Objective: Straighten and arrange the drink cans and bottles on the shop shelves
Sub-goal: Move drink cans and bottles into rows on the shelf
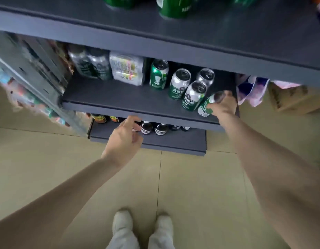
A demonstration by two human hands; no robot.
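Note:
On the dark middle shelf (119,97) several green and silver beer cans stand at the right. My right hand (223,105) grips the front can (206,106), which tilts at the shelf's right front corner. Behind it stand a can (193,96), another (180,84) and a greener one (158,74). My left hand (125,139) hangs in front of the shelf edge with fingers loosely curled, holding nothing. Dark bottles (153,128) stand on the lowest shelf (173,142), partly hidden by my left hand.
Shrink-wrapped can packs (127,68) and darker ones (92,64) sit at the back left of the middle shelf. Green cans (173,8) stand on the top shelf. A cardboard box (290,97) and purple packaging (250,88) are at the right. Tiled floor lies below.

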